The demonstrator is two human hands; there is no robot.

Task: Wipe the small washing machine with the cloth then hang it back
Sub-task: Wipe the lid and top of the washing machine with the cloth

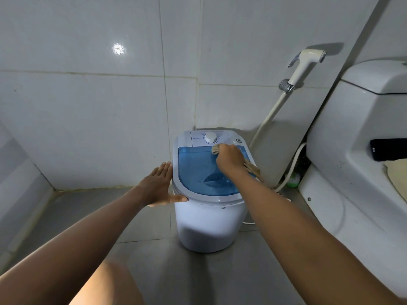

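Observation:
The small washing machine [207, 225] stands on the floor against the tiled wall; it is white with a clear blue lid [196, 172] and a round dial [210, 137] at the back. My right hand [229, 160] presses a tan cloth [252, 167] onto the far right part of the lid, with cloth ends sticking out ahead of and behind the fingers. My left hand [159, 186] lies flat against the machine's left rim, fingers spread, thumb on the front edge, holding nothing.
A white toilet [352, 150] stands close on the right, with a dark phone [387, 149] and a cream cloth [396, 175] on it. A bidet sprayer [306, 64] hangs on the wall with its hose [271, 115] running down behind the machine. Grey tiled floor [154, 227] lies around.

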